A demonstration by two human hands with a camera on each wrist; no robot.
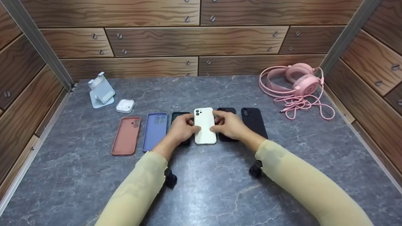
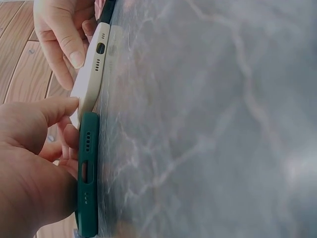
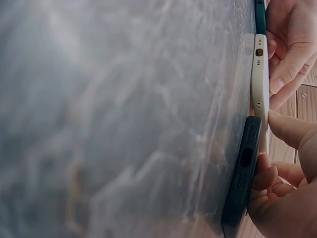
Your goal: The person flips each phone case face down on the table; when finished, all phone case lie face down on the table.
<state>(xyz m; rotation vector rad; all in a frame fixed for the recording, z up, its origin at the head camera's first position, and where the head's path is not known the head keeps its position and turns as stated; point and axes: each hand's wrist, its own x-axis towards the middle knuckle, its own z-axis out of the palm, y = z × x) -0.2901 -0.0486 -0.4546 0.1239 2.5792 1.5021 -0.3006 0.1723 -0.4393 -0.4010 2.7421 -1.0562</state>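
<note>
A white phone case lies back up in the middle of a row on the grey marble table. My left hand holds its left edge with thumb and forefinger. My right hand holds its right edge the same way. The left hand covers most of a dark green case; the right hand covers part of a black case. In the left wrist view my thumb meets the white case above the green case. The right wrist view shows the white case beside the black case.
A salmon case and a lavender case lie left of the hands, and another black case lies to the right. Further back are a pale phone stand, a white earbud box and a pink headset with its cable. Wooden walls enclose the table.
</note>
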